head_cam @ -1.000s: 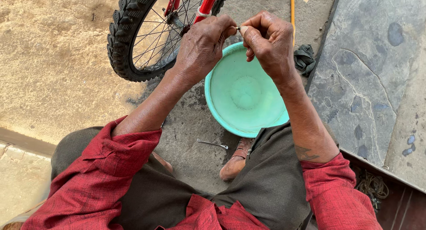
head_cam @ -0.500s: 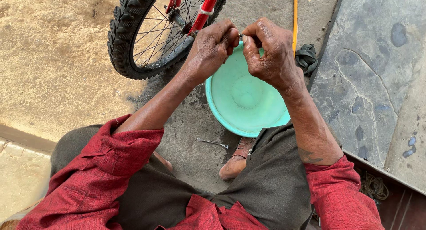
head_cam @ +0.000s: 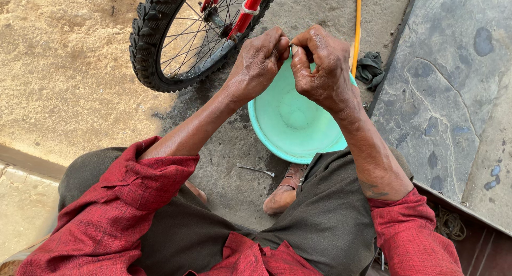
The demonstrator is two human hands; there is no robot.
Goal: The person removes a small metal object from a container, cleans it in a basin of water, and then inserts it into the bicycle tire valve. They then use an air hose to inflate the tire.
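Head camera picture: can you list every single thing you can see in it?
small metal piece: one, silvery, pinched between both hands
bowl: one, mint green, on the ground under the hands
bicycle wheel: one, black knobby tyre, top left
bicycle frame tubes: red, crossing the wheel
thin metal tool: one, grey, on the ground near the foot
rag: one, dark green, right of the bowl
pole: one, yellow, top centre
stone slab: one, grey, right side
sandal: one, brown, below the bowl
sleeves: two, red checked
left hand: closed on the piece
right hand: closed on the piece
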